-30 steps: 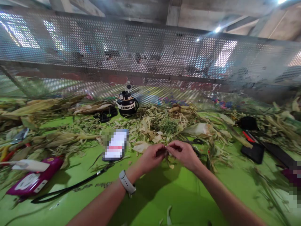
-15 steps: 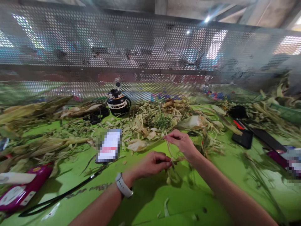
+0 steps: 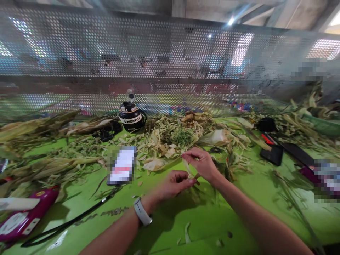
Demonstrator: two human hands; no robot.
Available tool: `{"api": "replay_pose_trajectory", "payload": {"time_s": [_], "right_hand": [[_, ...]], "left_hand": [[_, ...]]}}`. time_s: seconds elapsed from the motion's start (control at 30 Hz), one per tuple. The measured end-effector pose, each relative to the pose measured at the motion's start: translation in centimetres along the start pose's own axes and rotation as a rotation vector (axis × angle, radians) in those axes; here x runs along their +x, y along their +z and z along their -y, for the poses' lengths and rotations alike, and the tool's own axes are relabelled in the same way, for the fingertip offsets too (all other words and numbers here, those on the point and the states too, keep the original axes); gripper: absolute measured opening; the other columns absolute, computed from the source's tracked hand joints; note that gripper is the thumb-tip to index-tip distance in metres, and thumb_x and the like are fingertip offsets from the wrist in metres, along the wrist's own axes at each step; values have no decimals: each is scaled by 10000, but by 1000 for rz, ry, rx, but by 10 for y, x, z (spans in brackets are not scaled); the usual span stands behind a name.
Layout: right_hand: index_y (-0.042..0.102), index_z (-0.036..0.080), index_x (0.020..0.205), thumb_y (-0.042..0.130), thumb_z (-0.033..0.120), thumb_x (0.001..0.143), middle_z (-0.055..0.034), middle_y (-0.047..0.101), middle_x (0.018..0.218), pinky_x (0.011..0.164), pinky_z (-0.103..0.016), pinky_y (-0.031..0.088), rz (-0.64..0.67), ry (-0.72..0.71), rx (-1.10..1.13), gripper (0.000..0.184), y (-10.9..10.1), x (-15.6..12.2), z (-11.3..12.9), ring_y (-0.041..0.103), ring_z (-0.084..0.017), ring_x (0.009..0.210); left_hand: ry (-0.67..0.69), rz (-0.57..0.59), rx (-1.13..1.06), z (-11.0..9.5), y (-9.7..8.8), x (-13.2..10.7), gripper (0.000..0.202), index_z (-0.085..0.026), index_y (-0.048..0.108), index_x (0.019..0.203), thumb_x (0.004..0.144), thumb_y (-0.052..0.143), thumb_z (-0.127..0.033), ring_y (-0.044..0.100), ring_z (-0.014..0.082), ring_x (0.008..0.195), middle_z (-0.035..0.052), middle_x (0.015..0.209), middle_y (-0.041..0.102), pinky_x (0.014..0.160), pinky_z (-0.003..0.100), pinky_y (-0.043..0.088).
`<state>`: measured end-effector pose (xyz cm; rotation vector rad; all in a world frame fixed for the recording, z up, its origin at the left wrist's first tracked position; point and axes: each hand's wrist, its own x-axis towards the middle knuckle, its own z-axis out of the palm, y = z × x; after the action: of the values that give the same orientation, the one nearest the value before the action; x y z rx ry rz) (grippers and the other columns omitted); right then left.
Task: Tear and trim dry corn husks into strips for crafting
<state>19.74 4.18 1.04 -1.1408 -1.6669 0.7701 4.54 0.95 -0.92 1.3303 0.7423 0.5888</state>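
Both my hands work over a bright green table (image 3: 170,226). My left hand (image 3: 174,183), a white watch on its wrist, pinches the lower end of a thin pale husk strip (image 3: 189,169). A little higher and farther off, my right hand (image 3: 203,163) pinches the strip's upper end, so the strip runs taut between them. Just beyond the hands lies a heap of corn husks (image 3: 183,136).
A black mug (image 3: 131,117) stands at the back by a perforated metal screen (image 3: 170,71). A phone (image 3: 122,165) lies left of my hands, a magenta case (image 3: 20,219) and black cord (image 3: 74,219) farther left. Black cases (image 3: 272,154) and more husks sit right.
My hands, first pinched together, pulled apart with the strip between them: the right rose and moved away, the left dropped nearer me. The view also shifted slightly.
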Motion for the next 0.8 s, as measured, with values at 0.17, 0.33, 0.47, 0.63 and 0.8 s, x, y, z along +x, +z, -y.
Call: {"api": "replay_pose_trajectory", "payload": {"time_s": [0.17,0.33,0.47,0.63,0.8], "right_hand": [[595,175,773,502,491,811,-2,575,662,520,-222,406,22,184,64,331,-13,7,4,509,-113,572],[486,184,648,541,557,762,76,416,446,364,-196,243,247,303,204,394,-8,4,5,314,-56,357],[461,186,605,568,547,746,67,440,461,382,-202,272,214,279,228,402,-3,3,0,348,-60,376],[476,184,593,593,533,724,51,454,487,426,-214,329,41,270,205,391,-6,8,-9,400,-77,424],[551,184,773,571,517,749,1,562,653,524,-241,409,-31,154,42,334,-13,11,-6,503,-126,568]], "left_hand": [[87,-239,-53,0,-3,6,399,-167,500,694,713,591,-555,354,46,373,-90,453,401,381,183,292],[84,-292,-58,-2,-10,7,402,-176,445,664,733,571,-551,369,46,361,-89,430,435,374,173,299],[90,-235,-39,-3,-10,7,412,-161,489,695,726,569,-564,358,43,359,-89,433,429,372,175,289],[90,-168,-42,-5,-8,5,405,-148,526,713,725,585,-549,391,45,385,-75,457,462,414,183,322],[130,-263,-182,-2,-15,7,390,-156,508,726,732,594,-536,453,64,438,-47,513,525,464,202,367]]}}
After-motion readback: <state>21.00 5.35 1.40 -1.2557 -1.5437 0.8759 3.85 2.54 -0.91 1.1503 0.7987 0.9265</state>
